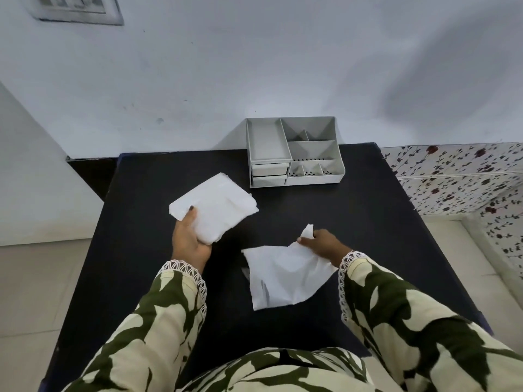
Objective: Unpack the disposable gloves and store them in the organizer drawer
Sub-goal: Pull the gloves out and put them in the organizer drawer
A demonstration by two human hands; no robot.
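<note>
A: Folded stack of gloves out of the pack, pinched in the left hand over the middle of the surface. Torn wrapper clamped in the right hand, nearer the front edge.

B: Looks about halfway. Probably best to drop the wrapper, free that grip, then pull open a drawer on the organizer at the back edge.

A: Yep. Keep the stack flat and folded, else likely to snag going in.
</note>
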